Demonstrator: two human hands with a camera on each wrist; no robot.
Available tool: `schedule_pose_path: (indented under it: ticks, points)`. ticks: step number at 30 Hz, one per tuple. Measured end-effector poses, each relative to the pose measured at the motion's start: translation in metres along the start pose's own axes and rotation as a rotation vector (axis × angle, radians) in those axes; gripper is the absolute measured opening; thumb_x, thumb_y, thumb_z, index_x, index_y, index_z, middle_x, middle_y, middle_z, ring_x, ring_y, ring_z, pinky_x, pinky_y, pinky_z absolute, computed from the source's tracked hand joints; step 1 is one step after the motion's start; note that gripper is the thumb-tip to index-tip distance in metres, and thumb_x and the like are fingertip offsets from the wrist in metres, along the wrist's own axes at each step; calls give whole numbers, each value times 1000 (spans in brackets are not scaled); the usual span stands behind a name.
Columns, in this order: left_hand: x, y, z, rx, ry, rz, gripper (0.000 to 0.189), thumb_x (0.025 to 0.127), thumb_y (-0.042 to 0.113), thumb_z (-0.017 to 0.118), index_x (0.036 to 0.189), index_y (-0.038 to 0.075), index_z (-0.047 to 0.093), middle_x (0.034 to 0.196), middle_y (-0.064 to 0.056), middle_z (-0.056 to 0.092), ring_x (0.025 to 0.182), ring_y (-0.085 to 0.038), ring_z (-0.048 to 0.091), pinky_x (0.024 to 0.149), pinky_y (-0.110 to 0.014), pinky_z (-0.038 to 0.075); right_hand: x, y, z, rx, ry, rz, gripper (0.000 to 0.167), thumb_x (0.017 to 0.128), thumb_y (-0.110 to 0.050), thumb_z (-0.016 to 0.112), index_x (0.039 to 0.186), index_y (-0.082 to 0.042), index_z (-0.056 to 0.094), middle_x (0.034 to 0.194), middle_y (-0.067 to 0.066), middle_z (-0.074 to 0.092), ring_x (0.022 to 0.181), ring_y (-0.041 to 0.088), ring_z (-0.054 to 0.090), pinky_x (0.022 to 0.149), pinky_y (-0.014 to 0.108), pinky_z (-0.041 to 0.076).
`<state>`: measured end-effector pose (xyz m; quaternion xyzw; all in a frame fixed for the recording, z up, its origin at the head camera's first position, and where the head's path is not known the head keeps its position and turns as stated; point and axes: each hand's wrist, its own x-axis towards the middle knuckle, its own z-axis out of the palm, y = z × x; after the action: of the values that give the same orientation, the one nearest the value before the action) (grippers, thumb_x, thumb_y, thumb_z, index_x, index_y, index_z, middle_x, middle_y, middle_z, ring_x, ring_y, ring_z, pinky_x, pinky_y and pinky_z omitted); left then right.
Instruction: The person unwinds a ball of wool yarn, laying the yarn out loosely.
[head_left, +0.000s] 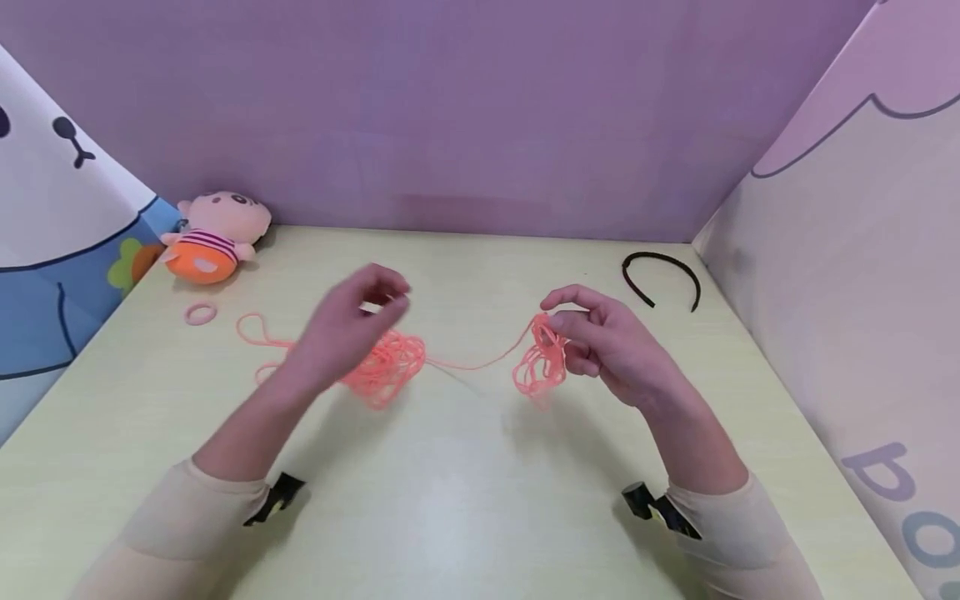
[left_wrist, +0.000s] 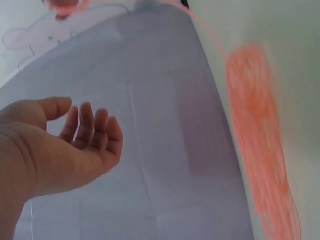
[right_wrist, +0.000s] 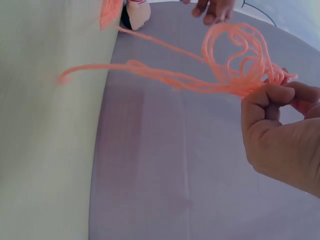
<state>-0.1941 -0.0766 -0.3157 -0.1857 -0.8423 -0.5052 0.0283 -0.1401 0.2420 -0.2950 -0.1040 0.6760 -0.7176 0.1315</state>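
My right hand pinches a small looped bunch of coral-pink yarn between thumb and fingers, and its loops hang down over the table. A single strand runs from this bunch leftward to a larger tangled heap of the same yarn on the table. Above that heap hovers my left hand, its fingers loosely bent with nothing between them. In the left wrist view the left hand shows a gap between thumb and fingers, with the yarn heap off to the right.
A plush doll in orange and stripes lies at the back left. In front of it is a pink ring. A black headband lies at the back right. Purple and printed panels border the pale table.
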Motion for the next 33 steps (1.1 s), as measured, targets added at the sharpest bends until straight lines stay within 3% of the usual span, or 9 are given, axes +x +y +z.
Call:
schedule_pose_path:
  ticks: [3, 6, 12, 16, 21, 27, 33]
  points:
    - [-2, 9, 23, -59, -131, 68, 14, 100, 14, 65, 114, 12, 64, 108, -3, 67, 102, -18, 61, 85, -40, 53, -1, 0, 2, -10, -36, 4, 21, 100, -4, 58, 120, -2, 53, 66, 0, 53, 45, 10, 31, 51, 22, 32]
    - [-2, 16, 44, -90, -202, 99, 13, 99, 15, 67, 112, 16, 67, 108, 1, 68, 99, -16, 62, 82, -39, 53, -2, 0, 3, -16, -55, 8, 20, 100, -4, 58, 119, -5, 55, 67, 0, 52, 45, 10, 32, 50, 22, 33]
    - [0, 26, 74, -118, -258, 110, 14, 97, 19, 69, 111, 18, 68, 108, 5, 67, 96, -14, 62, 80, -38, 52, -2, 0, 5, -6, -84, 13, 19, 100, -6, 59, 119, -6, 55, 71, 2, 59, 46, 10, 34, 50, 22, 34]
    - [2, 29, 85, -104, -298, 135, 14, 98, 20, 69, 111, 15, 69, 105, 7, 66, 96, -13, 62, 81, -37, 52, -2, 0, 5, 0, -97, 14, 19, 101, -6, 58, 119, -6, 54, 73, 2, 63, 46, 10, 34, 50, 22, 33]
    - [3, 26, 80, -86, -259, 139, 6, 99, 17, 67, 103, 14, 71, 98, 4, 68, 92, -15, 61, 74, -36, 53, -2, -1, 6, -5, -92, 18, 18, 101, -6, 58, 118, -8, 55, 74, 2, 62, 46, 10, 33, 50, 22, 33]
    - [6, 20, 53, -76, -126, 89, 4, 100, 17, 67, 101, 14, 69, 92, -6, 67, 85, -18, 60, 79, -37, 53, -1, -2, 7, -19, -72, 30, 19, 100, -6, 58, 118, -9, 57, 73, 2, 59, 46, 11, 32, 51, 23, 32]
    - [9, 3, 28, -28, -64, 38, 8, 101, 20, 65, 103, 13, 68, 95, -2, 67, 89, -23, 63, 74, -38, 51, 0, -2, 6, -36, -47, 32, 19, 98, -5, 60, 117, -8, 57, 79, 0, 61, 46, 11, 28, 50, 24, 27]
